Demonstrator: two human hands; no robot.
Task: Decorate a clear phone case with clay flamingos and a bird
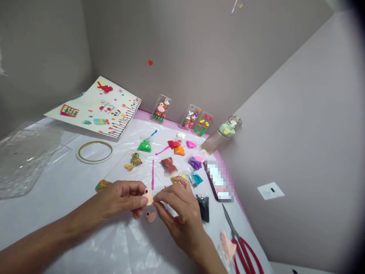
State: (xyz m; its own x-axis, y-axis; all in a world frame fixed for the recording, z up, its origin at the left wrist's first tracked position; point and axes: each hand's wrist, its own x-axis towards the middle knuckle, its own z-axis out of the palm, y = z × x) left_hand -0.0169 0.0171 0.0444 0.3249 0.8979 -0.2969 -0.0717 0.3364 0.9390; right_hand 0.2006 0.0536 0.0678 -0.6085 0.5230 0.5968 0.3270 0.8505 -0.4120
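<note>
A small peach clay figure [148, 195] with a dark round eye, bird-like in shape, is pinched between the thumb and fingers of my left hand [122, 198]. At its right edge, the thumb and fingertips of my right hand [182, 211] are pressed together on the clay. Just below them, a second peach clay piece [151, 217] with a dark eye lies on the sheet. Beyond my left hand, a mottled green-orange clay bird [134, 161] rests on a clear case. A pink modelling tool [153, 175] lies past my fingertips.
Several bagged clays surround the brown clay [169, 165]. Red-handled scissors [238, 238] and a peach clay bag [227, 246] lie at right, near a phone [219, 180]. A bottle [219, 137] and decorated cases [161, 108] stand behind. Tape [95, 162] and a drawing [94, 110] are left.
</note>
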